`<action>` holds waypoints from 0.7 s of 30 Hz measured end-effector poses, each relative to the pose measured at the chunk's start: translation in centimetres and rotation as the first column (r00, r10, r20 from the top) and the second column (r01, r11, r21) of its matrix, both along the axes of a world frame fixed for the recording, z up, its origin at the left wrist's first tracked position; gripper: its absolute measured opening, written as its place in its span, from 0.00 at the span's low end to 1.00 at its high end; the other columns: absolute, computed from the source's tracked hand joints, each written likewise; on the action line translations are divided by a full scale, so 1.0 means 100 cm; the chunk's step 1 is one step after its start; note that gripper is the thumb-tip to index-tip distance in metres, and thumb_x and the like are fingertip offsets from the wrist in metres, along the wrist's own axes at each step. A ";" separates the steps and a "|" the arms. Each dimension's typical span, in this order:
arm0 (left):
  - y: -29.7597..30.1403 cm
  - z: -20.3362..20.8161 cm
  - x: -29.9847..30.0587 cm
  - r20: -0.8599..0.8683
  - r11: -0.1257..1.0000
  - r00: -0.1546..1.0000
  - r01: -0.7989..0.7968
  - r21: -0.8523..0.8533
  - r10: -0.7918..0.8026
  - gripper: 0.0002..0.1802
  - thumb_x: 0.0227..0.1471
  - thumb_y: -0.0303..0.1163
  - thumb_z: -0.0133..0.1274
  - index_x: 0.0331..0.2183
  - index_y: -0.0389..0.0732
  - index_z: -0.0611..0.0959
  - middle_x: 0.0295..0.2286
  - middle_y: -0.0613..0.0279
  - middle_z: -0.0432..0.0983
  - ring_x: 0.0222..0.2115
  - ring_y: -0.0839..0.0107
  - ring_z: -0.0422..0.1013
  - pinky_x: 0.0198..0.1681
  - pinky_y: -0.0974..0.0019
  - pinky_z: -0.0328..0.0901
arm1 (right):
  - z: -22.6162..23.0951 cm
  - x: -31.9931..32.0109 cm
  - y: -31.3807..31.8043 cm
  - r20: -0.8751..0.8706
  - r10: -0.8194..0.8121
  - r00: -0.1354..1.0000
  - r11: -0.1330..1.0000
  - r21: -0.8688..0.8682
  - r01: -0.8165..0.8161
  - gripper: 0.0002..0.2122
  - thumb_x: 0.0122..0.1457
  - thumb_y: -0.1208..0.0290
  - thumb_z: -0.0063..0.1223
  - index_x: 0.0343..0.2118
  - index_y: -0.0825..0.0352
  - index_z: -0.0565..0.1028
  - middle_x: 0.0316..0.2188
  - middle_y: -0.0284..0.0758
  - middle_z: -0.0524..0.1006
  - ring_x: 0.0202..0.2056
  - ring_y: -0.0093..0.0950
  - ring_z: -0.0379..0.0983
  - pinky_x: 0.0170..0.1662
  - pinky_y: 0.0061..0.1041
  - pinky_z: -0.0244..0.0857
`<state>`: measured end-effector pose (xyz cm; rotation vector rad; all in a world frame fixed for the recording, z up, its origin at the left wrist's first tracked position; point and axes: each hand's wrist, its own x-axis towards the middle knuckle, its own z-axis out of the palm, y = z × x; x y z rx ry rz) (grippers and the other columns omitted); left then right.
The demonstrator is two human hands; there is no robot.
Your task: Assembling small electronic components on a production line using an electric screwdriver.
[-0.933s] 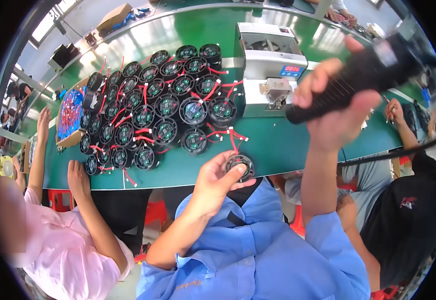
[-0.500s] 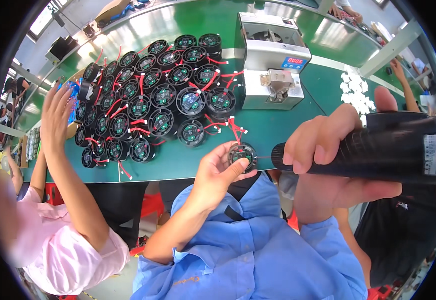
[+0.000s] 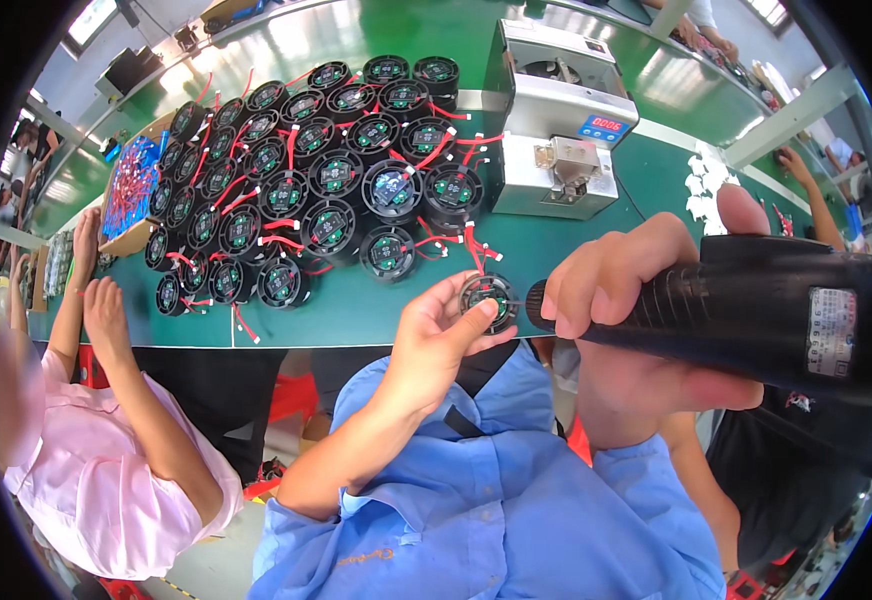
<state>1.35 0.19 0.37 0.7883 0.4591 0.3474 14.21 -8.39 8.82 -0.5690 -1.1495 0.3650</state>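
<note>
My left hand [image 3: 426, 350] pinches a round black module [image 3: 477, 289] between thumb and fingers at the table's front edge. A green circuit board shows inside its ring, and red wires with white plugs run up from it. In my right hand [image 3: 611, 275] is a black electric screwdriver [image 3: 736, 305], lying nearly level with its ribbed nose pointing left. Its thin bit reaches the right edge of the module; whether it sits on a screw I cannot tell. Several similar round modules [image 3: 329, 228] stand in rows and stacks to the left.
A silver machine [image 3: 554, 185] with a red digital display stands behind my hands. White parts [image 3: 708, 185] are heaped at the right. A box of blue parts with red wires [image 3: 128, 190] is at the left, near a co-worker in a pink shirt [image 3: 121, 440]. Another person is at the right.
The screwdriver has come left, its nose closer to the module. My left hand has barely moved. The co-worker's hand has moved down from the blue parts to the table's edge.
</note>
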 end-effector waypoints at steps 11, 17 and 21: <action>-0.001 -0.003 0.001 0.003 0.999 0.999 -0.035 0.004 0.035 0.17 0.55 0.22 0.49 0.47 0.30 0.70 0.38 0.61 0.74 0.39 0.74 0.71 0.45 0.61 0.72 | -0.006 -0.003 0.000 0.012 -0.010 1.000 0.999 -0.036 0.010 0.48 0.48 0.32 0.44 0.63 0.62 0.42 0.25 0.37 0.67 0.19 0.32 0.68 0.25 0.33 0.66; -0.003 -0.002 0.002 0.005 0.999 0.999 -0.035 0.008 0.035 0.17 0.55 0.22 0.49 0.48 0.30 0.70 0.38 0.60 0.74 0.39 0.74 0.72 0.45 0.62 0.72 | -0.007 -0.003 -0.002 0.024 -0.032 0.999 0.997 -0.065 0.033 0.49 0.47 0.31 0.45 0.63 0.62 0.43 0.25 0.38 0.68 0.19 0.31 0.68 0.25 0.32 0.66; -0.003 -0.002 0.002 0.004 0.999 0.999 -0.045 0.013 0.045 0.17 0.55 0.22 0.49 0.47 0.30 0.71 0.38 0.60 0.74 0.39 0.74 0.72 0.44 0.63 0.72 | -0.008 -0.003 -0.002 0.044 -0.052 0.998 0.992 -0.109 0.056 0.48 0.47 0.32 0.46 0.62 0.62 0.44 0.24 0.38 0.67 0.19 0.31 0.67 0.24 0.32 0.66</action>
